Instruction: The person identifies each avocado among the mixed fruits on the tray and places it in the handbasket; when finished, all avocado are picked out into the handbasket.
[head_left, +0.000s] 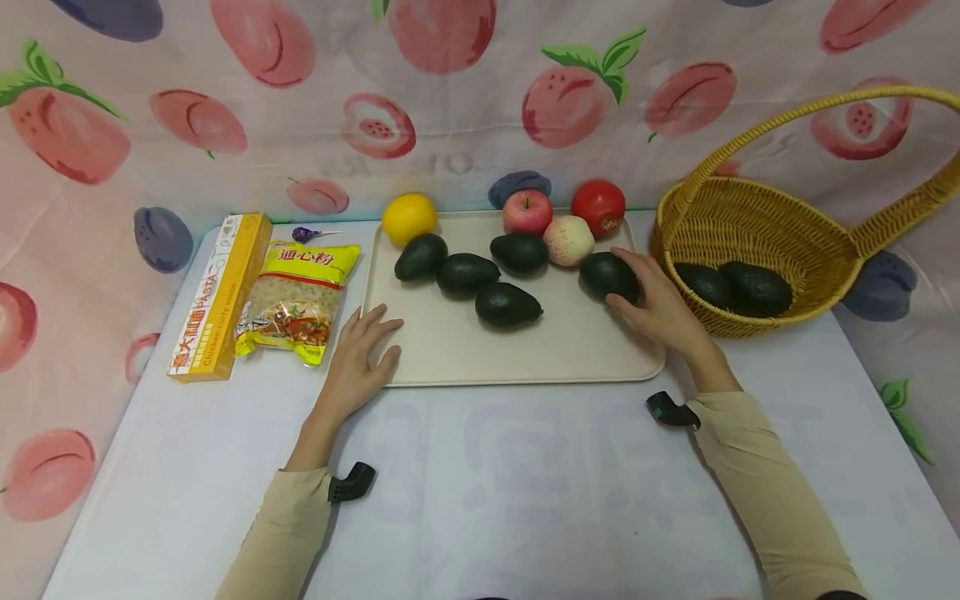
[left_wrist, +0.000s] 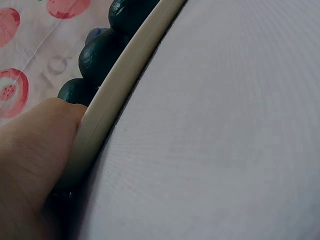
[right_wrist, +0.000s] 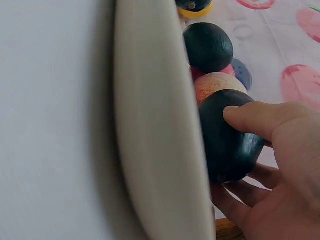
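My right hand [head_left: 663,304] grips a dark green avocado [head_left: 609,277] at the right side of the cream tray [head_left: 450,358]. In the right wrist view the thumb lies on top of this avocado [right_wrist: 227,145] and the fingers curl round its far side. Several more avocados [head_left: 508,306] lie on the tray, apart from my hands. My left hand [head_left: 358,362] rests at the tray's left front corner with fingers spread, holding nothing. In the left wrist view its thumb is at the tray rim [left_wrist: 105,107]; its other fingers are hidden there.
Along the tray's back sit a lemon [head_left: 409,218], an apple [head_left: 527,212], a peach [head_left: 569,241] and a pomegranate [head_left: 597,207]. A wicker basket [head_left: 810,217] with two avocados [head_left: 753,289] stands right. Left are a pasta box [head_left: 221,296], a pasta bag [head_left: 298,298] and a lollipop [head_left: 303,234].
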